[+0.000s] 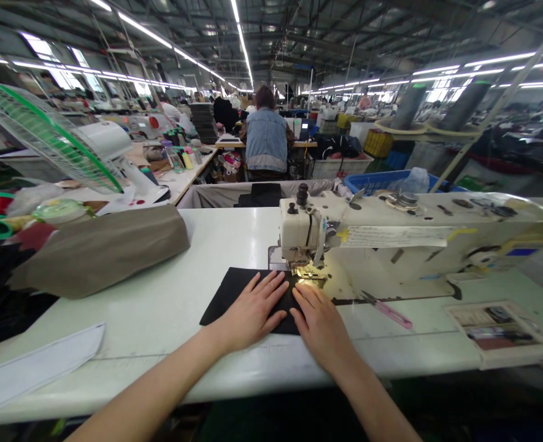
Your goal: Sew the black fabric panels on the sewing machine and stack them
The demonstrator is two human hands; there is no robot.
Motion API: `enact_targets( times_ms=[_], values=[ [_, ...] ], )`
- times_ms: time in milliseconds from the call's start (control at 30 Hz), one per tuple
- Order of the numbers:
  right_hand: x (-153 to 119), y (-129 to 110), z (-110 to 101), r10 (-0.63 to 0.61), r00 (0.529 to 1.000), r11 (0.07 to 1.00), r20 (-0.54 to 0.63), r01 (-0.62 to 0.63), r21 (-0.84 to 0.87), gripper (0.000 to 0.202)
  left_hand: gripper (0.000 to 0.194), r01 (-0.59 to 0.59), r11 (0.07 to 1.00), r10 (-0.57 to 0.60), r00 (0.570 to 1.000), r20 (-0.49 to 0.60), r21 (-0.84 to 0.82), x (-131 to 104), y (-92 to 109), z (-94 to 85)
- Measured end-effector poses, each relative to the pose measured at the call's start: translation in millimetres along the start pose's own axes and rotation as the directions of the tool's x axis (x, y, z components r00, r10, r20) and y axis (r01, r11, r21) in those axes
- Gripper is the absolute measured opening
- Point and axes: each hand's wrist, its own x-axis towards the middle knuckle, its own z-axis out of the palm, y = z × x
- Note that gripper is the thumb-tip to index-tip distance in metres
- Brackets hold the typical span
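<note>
A dark piece of fabric (225, 294) lies flat on the pale table, its right end at the needle area of a white sewing machine (299, 236). My left hand (255, 310) rests on the fabric with its fingers spread. Close beside it, my right hand (319, 319) lies at the fabric's right edge, fingers stretched toward the lit presser foot and thumb out. Neither hand grips anything visible. Pink-handled thread snips (391, 312) lie on the table right of my right hand.
Brown-grey fabric (110, 252) and a white strip (41, 362) lie on the left, near a green-rimmed fan (54, 129). A parts tray (496, 357) sits at the right. Behind the machine stands a blue basket (367, 183). A person in a denim vest (266, 141) sits ahead.
</note>
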Motion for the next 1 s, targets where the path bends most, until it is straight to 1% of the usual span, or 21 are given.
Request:
enact_targets(
  times_ms=[100,167,233,300,433,600,733,867,1000],
  values=[
    [-20.2,-2.3,-7.8,-0.045,0.999,0.999,0.009,0.045,0.017,0.036,0.048,-0.09,0.995,0.092,0.994,0.058,-0.034,-14.4,13.3,-4.1],
    [-33.3,-3.6,-13.6,-0.073,0.997,0.997,0.015,0.073,0.033,0.036,0.049,-0.149,0.986,0.155,0.984,0.084,-0.067,-24.3,21.4,-6.4],
    [-40.4,-4.1,-18.5,-0.093,0.995,0.995,0.025,0.092,0.046,0.036,0.05,-0.166,0.982,0.173,0.982,0.081,-0.088,-30.1,24.9,-7.6],
    [-39.4,-3.4,-21.1,-0.1,0.994,0.994,0.031,0.099,0.055,0.035,0.049,-0.153,0.983,0.161,0.984,0.073,-0.098,-29.9,22.7,-7.8],
    [-19.8,1.9,-18.7,-0.084,0.996,0.995,0.02,0.083,0.064,0.031,0.046,-0.125,0.986,0.13,0.99,0.044,-0.11,-16.4,5.2,-5.8],
    [8.6,11.0,-10.8,-0.085,0.996,0.995,-0.018,0.086,0.04,0.025,0.043,-0.126,0.987,0.132,0.99,0.051,-0.099,5.2,-21.6,-3.2],
    [24.3,15.3,-7.6,-0.038,0.999,0.999,-0.003,0.038,-0.01,0.02,0.042,-0.108,0.988,0.114,0.992,0.051,-0.114,21.3,-38.2,-4.4],
    [29.8,16.2,-6.3,-0.005,1.0,1.0,0.013,0.005,-0.031,0.018,0.042,-0.088,0.987,0.094,0.995,0.04,-0.133,35.3,-51.1,-5.4],
    [23.7,15.7,-6.3,-0.015,1.0,1.0,-0.009,0.015,0.003,0.02,0.043,-0.094,0.989,0.097,0.995,0.022,-0.113,42.6,-57.8,-7.2]
  ],
)
